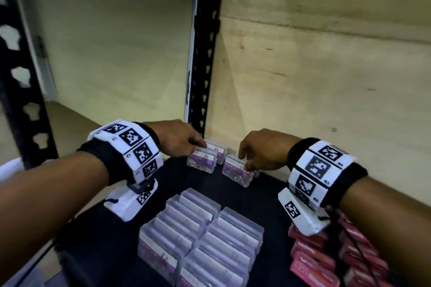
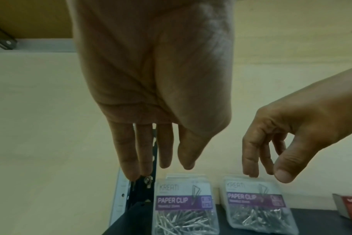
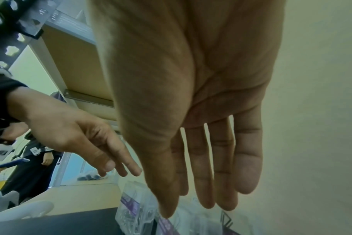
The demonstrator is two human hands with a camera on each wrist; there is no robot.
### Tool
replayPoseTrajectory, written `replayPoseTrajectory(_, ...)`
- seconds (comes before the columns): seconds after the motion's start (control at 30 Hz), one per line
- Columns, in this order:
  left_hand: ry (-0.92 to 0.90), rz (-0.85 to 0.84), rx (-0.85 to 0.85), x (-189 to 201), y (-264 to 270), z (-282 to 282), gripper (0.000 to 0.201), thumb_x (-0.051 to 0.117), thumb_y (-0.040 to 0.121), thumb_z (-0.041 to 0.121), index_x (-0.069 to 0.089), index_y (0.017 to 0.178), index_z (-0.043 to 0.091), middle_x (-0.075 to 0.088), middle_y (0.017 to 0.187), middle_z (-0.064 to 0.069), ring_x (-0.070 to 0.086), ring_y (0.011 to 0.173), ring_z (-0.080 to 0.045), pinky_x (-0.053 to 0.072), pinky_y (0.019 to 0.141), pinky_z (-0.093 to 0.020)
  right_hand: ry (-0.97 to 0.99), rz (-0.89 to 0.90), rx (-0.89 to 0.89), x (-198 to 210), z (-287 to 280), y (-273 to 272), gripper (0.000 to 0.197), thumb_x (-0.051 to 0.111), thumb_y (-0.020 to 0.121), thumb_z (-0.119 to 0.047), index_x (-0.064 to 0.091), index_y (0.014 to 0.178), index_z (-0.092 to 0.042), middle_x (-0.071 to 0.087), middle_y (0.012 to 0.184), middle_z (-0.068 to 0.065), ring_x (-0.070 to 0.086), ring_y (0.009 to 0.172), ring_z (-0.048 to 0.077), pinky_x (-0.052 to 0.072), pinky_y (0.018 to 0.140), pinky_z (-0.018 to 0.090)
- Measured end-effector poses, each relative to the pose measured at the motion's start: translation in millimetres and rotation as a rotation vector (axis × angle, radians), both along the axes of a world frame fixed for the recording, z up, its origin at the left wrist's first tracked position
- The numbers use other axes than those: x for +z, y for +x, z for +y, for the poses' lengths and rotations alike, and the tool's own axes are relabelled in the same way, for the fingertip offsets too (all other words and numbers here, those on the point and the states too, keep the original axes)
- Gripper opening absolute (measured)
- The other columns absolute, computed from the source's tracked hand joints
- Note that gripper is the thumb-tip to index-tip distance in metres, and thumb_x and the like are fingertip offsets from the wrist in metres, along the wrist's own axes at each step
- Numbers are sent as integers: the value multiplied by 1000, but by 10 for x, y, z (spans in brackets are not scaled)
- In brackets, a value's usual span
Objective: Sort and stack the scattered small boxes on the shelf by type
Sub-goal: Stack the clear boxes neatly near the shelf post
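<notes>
1. We have both hands at the far end of the shelf [image 1: 109, 249], each over one of the last loose clear paper-clip boxes near the wall.
2. Our left hand [image 1: 177, 136] hangs over the left paper-clip box [image 2: 186, 206] with fingers [image 2: 129, 151] straight and relaxed, holding nothing; the left wrist view shows a gap between fingertips and box.
3. Our right hand [image 1: 261, 149] is over the right paper-clip box [image 2: 257, 205], fingers loosely extended. The index tip looks to be at the box's top edge, but we cannot tell if it really touches; nothing is gripped yet.
4. We judge the two boxes stand upright on edge, labels facing us, so they are easy to take by the top between thumb and fingers.
5. The boxes are rigid, clear plastic with rounded corners, a purple label band and loose metal clips inside; likely smooth and a little slippery.
6. Nearer us, sorted clear boxes [image 1: 200, 235] stand in two neat rows, and red boxes [image 1: 326, 261] are stacked at the right, so these two probably belong with the clear rows.
</notes>
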State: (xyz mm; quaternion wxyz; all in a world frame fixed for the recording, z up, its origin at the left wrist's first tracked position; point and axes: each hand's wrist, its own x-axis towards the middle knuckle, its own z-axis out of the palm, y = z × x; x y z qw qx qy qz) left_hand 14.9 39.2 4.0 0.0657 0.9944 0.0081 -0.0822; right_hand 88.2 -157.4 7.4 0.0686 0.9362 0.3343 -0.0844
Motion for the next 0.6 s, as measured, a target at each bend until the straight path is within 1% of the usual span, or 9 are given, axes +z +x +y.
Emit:
replayPoseTrajectory(0.07, 0, 9, -2, -52, 85, 28, 41, 43, 103, 31, 46, 143, 37, 45, 148, 7, 44, 126, -13, 27, 91, -19, -7, -7, 12, -39, 38, 58, 36, 71, 89, -34, 63, 124, -26, 66, 120, -3, 62, 106, 19, 49, 88, 31)
replayPoseTrajectory(0.13, 1, 11, -5, -98, 148, 45, 42, 42, 103, 35, 43, 144, 38, 43, 149, 6, 42, 130, -14, 27, 92, -20, 3, -15, 11, -63, 62, 100, 36, 73, 88, -34, 63, 122, -28, 66, 118, -4, 63, 103, 19, 50, 87, 31)
replayPoseTrajectory(0.23, -6, 1, -22, -144, 208, 59, 40, 43, 102, 37, 47, 142, 36, 47, 146, 7, 45, 128, -13, 29, 95, -20, 24, -7, 3, -77, 82, 149, 34, 75, 86, -33, 63, 118, -29, 69, 111, -5, 65, 96, 16, 53, 84, 32)
replayPoseTrajectory(0.3, -11, -9, -37, -164, 226, 65, 37, 45, 102, 36, 51, 139, 37, 52, 141, 7, 49, 123, -12, 33, 95, -20, 34, 13, 0, -84, 81, 155, 37, 76, 85, -31, 62, 119, -30, 70, 109, -5, 66, 94, 15, 54, 85, 33)
replayPoseTrajectory(0.37, -14, -15, -51, -168, 231, 75, 35, 46, 102, 35, 54, 136, 37, 55, 138, 8, 51, 119, -12, 35, 95, -21, 39, 25, 6, -83, 71, 151, 39, 76, 86, -30, 62, 122, -29, 70, 111, -4, 66, 97, 15, 53, 89, 33)
replayPoseTrajectory(0.43, -19, 0, -50, -154, 222, 75, 35, 46, 102, 35, 54, 135, 39, 54, 138, 9, 50, 121, -12, 35, 96, -22, 32, 38, 9, -66, 56, 128, 39, 74, 87, -32, 62, 124, -29, 69, 114, -5, 64, 100, 15, 51, 90, 31)
replayPoseTrajectory(0.53, -31, 35, -43, -125, 191, 50, 34, 46, 101, 36, 55, 134, 41, 52, 140, 10, 48, 123, -12, 34, 97, -22, 22, 69, 18, -33, 26, 81, 36, 74, 87, -34, 64, 122, -31, 68, 116, -6, 62, 103, 14, 49, 89, 29)
replayPoseTrajectory(0.6, -46, 52, -40, -110, 150, 14, 33, 47, 101, 37, 55, 133, 42, 51, 141, 10, 47, 124, -11, 33, 96, -22, 24, 88, 20, -24, 1, 42, 36, 74, 86, -35, 65, 121, -32, 68, 116, -6, 62, 103, 15, 49, 92, 31)
